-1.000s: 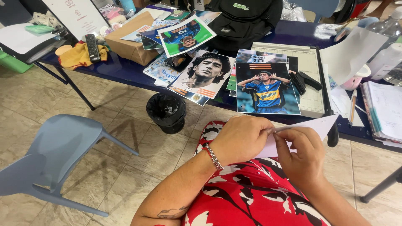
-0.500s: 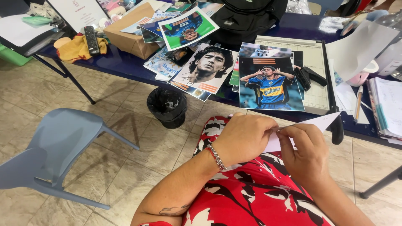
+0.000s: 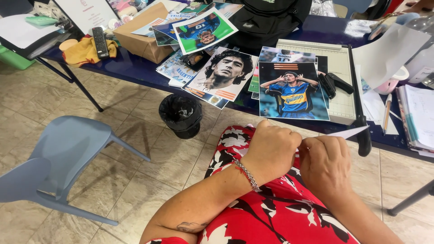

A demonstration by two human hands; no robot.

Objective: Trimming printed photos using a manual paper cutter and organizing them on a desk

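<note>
Both of my hands are held together over my lap, above a red, black and white floral garment (image 3: pixel 280 212). My left hand (image 3: pixel 272 151), with a bead bracelet at the wrist, and my right hand (image 3: pixel 326 161) pinch a white sheet of paper (image 3: pixel 349 132) between them. Only a thin pointed edge of the sheet shows, sticking out to the right past my right hand. Just beyond my hands lies a printed photo of a footballer in a blue and yellow shirt (image 3: pixel 293 92), near the front edge of a dark blue table (image 3: pixel 135 68).
The table carries more printed photos (image 3: pixel 221 72), a paper cutter with a black handle (image 3: pixel 357 117), a black stapler (image 3: pixel 332 83), a cardboard box (image 3: pixel 140 38), a remote (image 3: pixel 99 41) and a black bag (image 3: pixel 271 18). A black bin (image 3: pixel 181 115) stands beneath; a grey plastic chair (image 3: pixel 58 158) is left.
My hands have drawn closer together and folded the paper smaller, so much less of the white sheet shows. The view has shifted slightly downward.
</note>
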